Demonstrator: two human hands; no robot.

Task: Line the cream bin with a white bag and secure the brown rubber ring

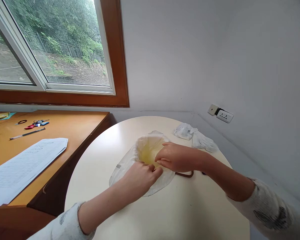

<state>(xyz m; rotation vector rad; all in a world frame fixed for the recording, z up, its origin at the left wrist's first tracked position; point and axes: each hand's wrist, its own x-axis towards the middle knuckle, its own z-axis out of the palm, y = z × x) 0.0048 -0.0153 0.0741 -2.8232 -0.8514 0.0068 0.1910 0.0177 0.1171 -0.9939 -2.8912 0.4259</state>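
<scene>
A thin, whitish see-through plastic bag (120, 168) lines a round, open-topped container (147, 153) on the table, its edge spread out over the rim. The inside of the container looks yellowish, and the bag covers most of its outside. At the near rim, my left hand (143, 176) is closed with its fingers curled over the bag. My right hand (171, 156) pinches the bag at the right side of the rim, close to the left hand. A brown loop, perhaps a handle (186, 174), shows below the right wrist; the rest of it is hidden.
The round cream table (90, 173) stands against the wall. A crumpled white plastic bag (197, 136) lies at its back right. On the wooden desk (85, 121) at left are papers (32, 166), a pen (27, 133) and keys (38, 123). Wall sockets (225, 115) are at right.
</scene>
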